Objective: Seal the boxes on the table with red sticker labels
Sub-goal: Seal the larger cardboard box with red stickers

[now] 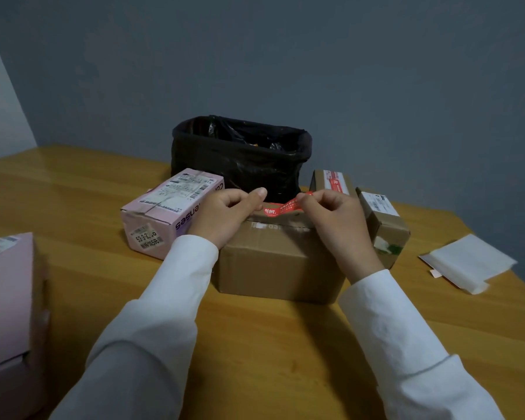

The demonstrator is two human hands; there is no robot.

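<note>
A: Head view: the left hand and right hand each pinch one end of the red sticker label, stretched taut over the far top edge of the brown cardboard box at worktop centre.

B: Orientation?

A: Long axis runs 9 to 3 o'clock, right end slightly raised; printed face up.

B: Procedure?

A: Recommended: keep tension, centre the label across the flap seam, lower one end first, then press outward to avoid wrinkles.

B: Surroundings?

A: Black-lined bin at 12 o'clock; pink box at 10 o'clock; small cardboard box at 3 o'clock.
</note>
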